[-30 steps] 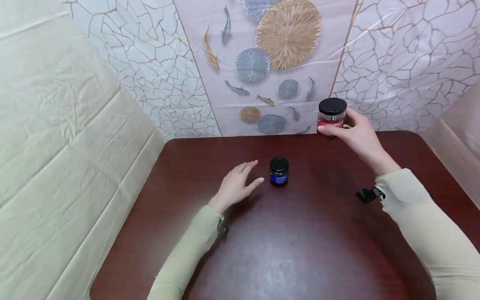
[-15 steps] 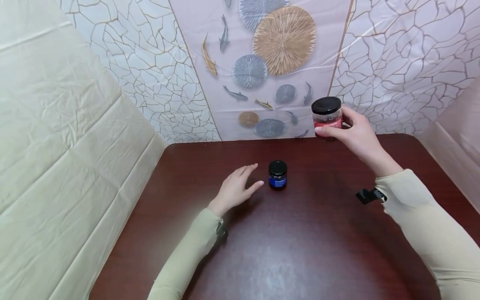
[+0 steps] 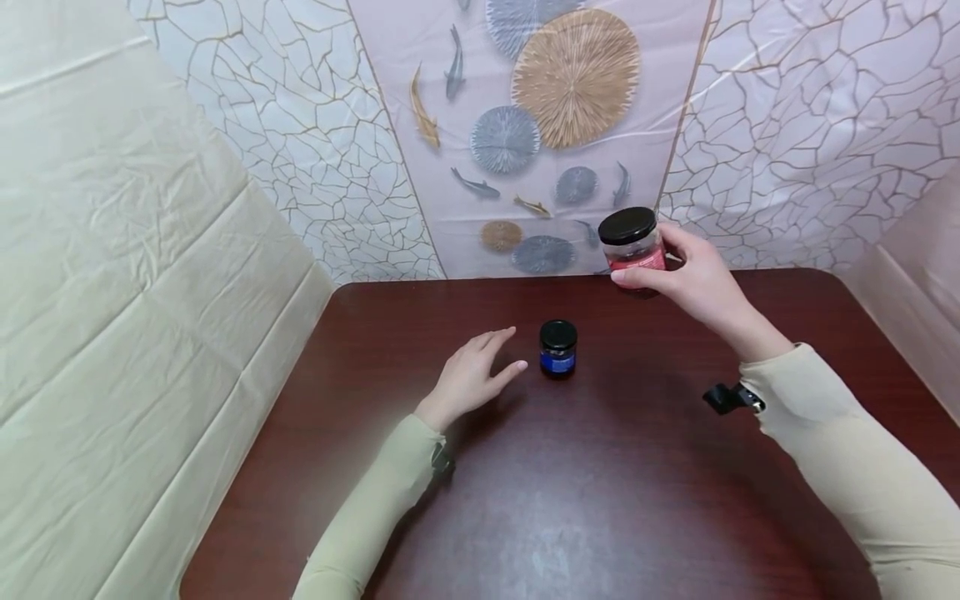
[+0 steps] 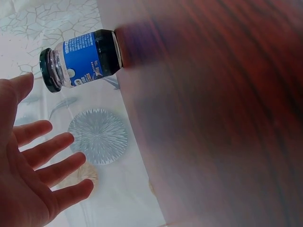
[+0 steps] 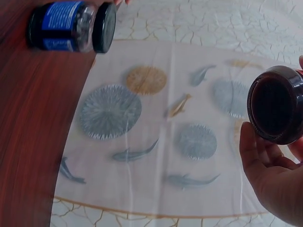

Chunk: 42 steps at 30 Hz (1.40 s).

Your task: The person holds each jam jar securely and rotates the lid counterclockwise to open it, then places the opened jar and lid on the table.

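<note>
My right hand [image 3: 701,271] grips a glass jar [image 3: 636,250] with a black lid and a red label, raised above the far right of the table and tilted a little. In the right wrist view the dark round base of this red-labelled jar [image 5: 274,106] faces the camera. A second jar [image 3: 558,348], with a blue label and black lid, stands upright on the table. Just left of it is my left hand [image 3: 471,375], fingers spread and holding nothing. The left wrist view shows the blue-labelled jar [image 4: 83,60] beyond the thumb, apart from the fingers.
The dark red-brown wooden table [image 3: 525,500] has rounded far corners. Behind it hangs a patterned backdrop [image 3: 577,79] with fish and round shapes. A pale cloth wall [image 3: 150,292] stands along the left side, another [image 3: 915,275] on the right.
My right hand has moved left and slightly down with the red-labelled jar, which now leans more. The left hand and the blue-labelled jar have stayed in place.
</note>
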Each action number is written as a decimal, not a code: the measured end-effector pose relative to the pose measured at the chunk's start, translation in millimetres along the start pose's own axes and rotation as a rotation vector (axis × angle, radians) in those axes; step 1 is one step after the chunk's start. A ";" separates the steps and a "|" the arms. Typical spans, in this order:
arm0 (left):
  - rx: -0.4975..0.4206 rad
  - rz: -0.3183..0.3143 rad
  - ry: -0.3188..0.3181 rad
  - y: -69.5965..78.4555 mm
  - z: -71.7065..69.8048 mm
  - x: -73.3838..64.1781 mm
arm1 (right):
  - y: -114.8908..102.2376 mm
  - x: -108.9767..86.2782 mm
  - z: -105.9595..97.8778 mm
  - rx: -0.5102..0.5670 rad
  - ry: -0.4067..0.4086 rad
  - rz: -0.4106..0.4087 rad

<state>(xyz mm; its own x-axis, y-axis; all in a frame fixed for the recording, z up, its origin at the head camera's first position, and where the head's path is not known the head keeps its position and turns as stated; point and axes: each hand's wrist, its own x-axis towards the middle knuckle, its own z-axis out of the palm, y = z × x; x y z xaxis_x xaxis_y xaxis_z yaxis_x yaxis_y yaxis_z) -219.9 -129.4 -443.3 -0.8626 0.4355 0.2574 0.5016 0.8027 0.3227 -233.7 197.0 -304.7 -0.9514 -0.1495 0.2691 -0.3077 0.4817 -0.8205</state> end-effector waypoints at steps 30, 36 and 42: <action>-0.021 0.023 0.065 21.2 -19.6 6.5 | -24.4 -29.1 27.0 0.002 -0.181 -0.099; -0.038 0.083 0.119 39.6 -32.3 13.3 | -21.6 -32.5 30.2 -0.004 -0.180 -0.111; -0.104 0.153 0.193 58.1 -55.8 17.5 | -19.5 -34.1 33.6 -0.006 -0.179 -0.138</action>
<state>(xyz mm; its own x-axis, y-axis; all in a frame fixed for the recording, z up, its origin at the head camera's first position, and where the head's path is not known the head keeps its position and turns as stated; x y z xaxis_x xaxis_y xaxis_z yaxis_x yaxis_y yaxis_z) -202.1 -97.8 -369.2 -0.7526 0.4548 0.4761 0.6378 0.6832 0.3557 -195.5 163.8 -314.8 -0.8867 -0.3646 0.2843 -0.4352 0.4508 -0.7793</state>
